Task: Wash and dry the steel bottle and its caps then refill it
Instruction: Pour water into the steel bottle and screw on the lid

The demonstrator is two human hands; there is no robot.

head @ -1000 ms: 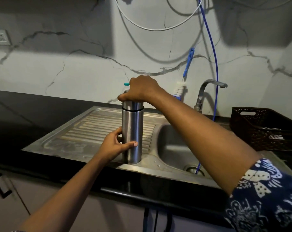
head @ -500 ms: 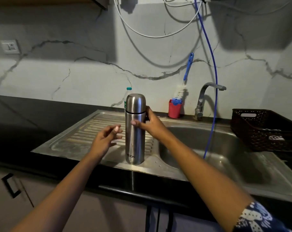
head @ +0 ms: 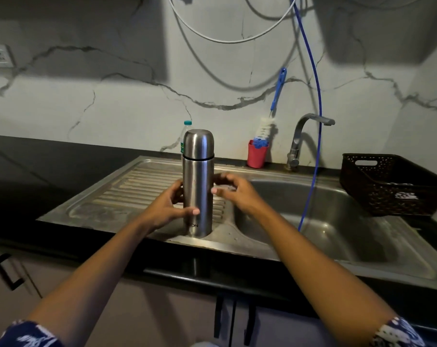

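Observation:
The steel bottle stands upright on the sink's ribbed drainboard, near the front edge. Its domed steel cap sits on top. My left hand grips the lower body from the left, thumb across the front. Just to the right of the bottle at mid height is my right hand, fingers loosely bent and blurred. Whether it touches the steel I cannot tell.
The sink basin lies to the right, with a tap and a hanging blue hose. A red cup holds a bottle brush. A plastic bottle stands behind the steel one. A dark basket sits far right.
My right hand came off the cap, dropped down the bottle's right side and let go. My left hand released the body for a moment and now grips it again.

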